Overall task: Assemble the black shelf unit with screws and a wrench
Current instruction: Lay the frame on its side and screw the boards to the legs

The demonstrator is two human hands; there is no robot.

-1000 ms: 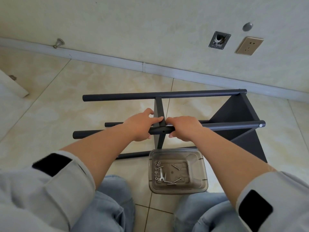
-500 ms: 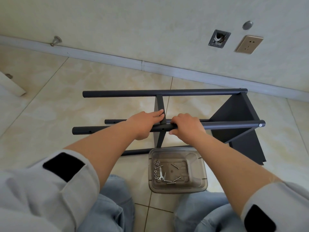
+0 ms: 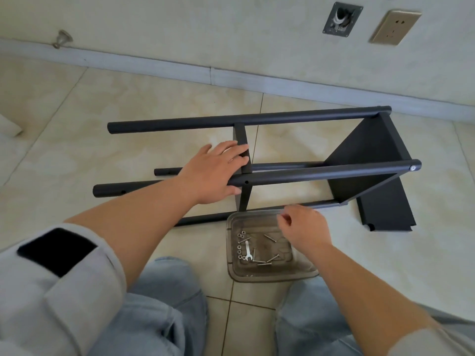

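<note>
STEP: fetch screw | FRAME: black metal shelf unit [image 3: 365, 155] lies sideways on the tile; your left hand [image 3: 213, 173] rests flat across its near tube [image 3: 321, 172], gripping nothing | RIGHT: your right hand [image 3: 303, 227] hovers loosely curled, empty, over the clear plastic tray [image 3: 305, 272] | DO: pinch one long silver screw [image 3: 270, 237], keep the tube hole [image 3: 246, 182] lined up with the middle shelf [image 3: 242, 147].

wall socket [image 3: 395, 27] | round wall port [image 3: 342, 19] | door stopper [image 3: 62, 38] | baseboard [image 3: 154, 65]

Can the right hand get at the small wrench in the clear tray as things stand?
Probably yes. The right hand hovers over the open-topped clear tray, holding nothing, and the wrench lies uncovered among the screws, beside the hand. Nothing blocks the way.
</note>
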